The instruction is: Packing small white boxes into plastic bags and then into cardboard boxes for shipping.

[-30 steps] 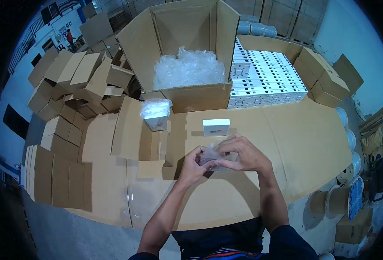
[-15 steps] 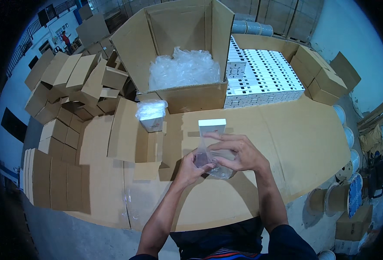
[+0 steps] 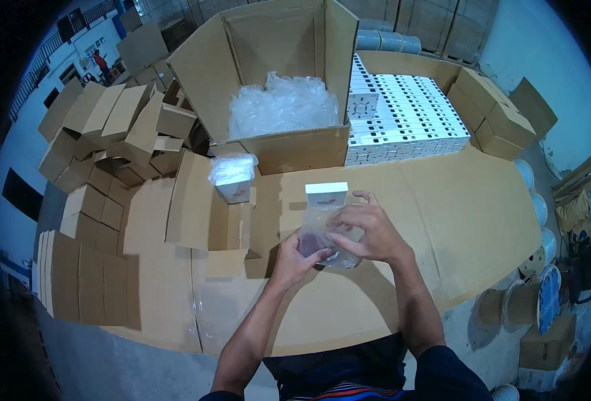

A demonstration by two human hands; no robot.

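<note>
Over the cardboard table (image 3: 482,220), both hands stay pinched on the clear plastic bag (image 3: 322,242): left hand (image 3: 295,257) fingers curled, right hand (image 3: 369,230) now lower, just before the small white box (image 3: 327,194).

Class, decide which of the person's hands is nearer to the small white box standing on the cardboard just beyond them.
Right. The right hand reaches just below the white box, fingertips almost at it; the left hand sits lower, farther away.

Bare forearms, left hand (image 3: 300,254) and right hand (image 3: 369,230) ungloved, dark short sleeves, striped hem
</note>
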